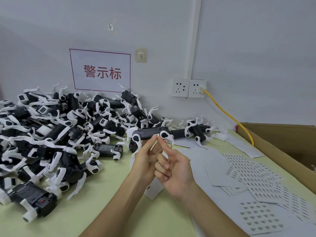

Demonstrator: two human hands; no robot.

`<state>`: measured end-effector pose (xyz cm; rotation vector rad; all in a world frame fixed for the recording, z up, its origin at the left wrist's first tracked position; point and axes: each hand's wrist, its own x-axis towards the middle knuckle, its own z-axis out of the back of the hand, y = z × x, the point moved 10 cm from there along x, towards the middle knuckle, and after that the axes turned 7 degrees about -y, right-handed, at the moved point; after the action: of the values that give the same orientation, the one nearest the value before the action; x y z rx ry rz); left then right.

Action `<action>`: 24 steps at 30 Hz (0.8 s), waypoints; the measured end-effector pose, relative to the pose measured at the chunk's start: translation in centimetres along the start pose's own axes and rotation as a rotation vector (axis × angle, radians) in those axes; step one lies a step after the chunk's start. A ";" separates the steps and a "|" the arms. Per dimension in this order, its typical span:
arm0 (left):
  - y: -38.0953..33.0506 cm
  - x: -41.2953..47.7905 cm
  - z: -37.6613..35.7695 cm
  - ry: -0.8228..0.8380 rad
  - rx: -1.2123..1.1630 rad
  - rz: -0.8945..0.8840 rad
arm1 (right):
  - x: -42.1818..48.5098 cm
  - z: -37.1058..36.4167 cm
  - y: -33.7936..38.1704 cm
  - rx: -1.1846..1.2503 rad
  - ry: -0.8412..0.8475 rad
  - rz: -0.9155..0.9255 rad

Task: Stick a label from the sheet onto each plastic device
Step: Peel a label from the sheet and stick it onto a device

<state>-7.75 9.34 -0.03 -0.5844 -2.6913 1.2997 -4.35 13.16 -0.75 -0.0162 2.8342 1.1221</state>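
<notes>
Brace the device (150, 132) with your left hand (145, 159), its grip unclear, and roll the straight forefinger of your right hand (173, 170) across the label (157, 134).

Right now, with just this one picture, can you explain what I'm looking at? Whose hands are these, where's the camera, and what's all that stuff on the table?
The camera sits on a person's head, looking down at their own two bare hands. The left hand holds up one black-and-white plastic device. The right hand presses a small white label onto it with a straight forefinger. A heap of like devices covers the left of the pale green table; white label sheets lie on the right.
</notes>
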 end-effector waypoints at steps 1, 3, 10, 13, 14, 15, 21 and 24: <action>0.0 0.0 0.1 -0.006 0.001 -0.003 | 0.0 0.0 0.0 -0.003 -0.002 0.002; 0.0 -0.1 0.2 -0.020 -0.001 -0.004 | 0.0 0.0 0.0 -0.010 -0.004 0.005; 0.3 -0.1 0.6 -0.053 0.007 0.034 | -0.1 -0.1 -0.2 -0.011 -0.003 0.003; 0.3 -0.1 0.6 -0.048 0.018 0.031 | 0.0 -0.1 -0.1 -0.013 -0.002 0.002; 0.3 0.0 0.7 -0.046 0.016 0.026 | 0.0 -0.1 -0.1 -0.015 -0.002 0.001; 0.2 0.0 0.7 -0.046 0.009 0.021 | -0.1 -0.1 -0.1 -0.016 -0.003 0.001; 0.2 0.2 0.6 -0.030 0.018 0.011 | -0.1 -0.1 -0.2 -0.014 -0.006 -0.002; 0.1 0.3 0.8 -0.051 -0.005 0.003 | -0.2 -0.1 -0.2 -0.008 -0.011 -0.001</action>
<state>-8.15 8.91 -0.68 -0.5630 -2.7359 1.3269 -4.20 12.95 -0.82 -0.0117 2.8199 1.1299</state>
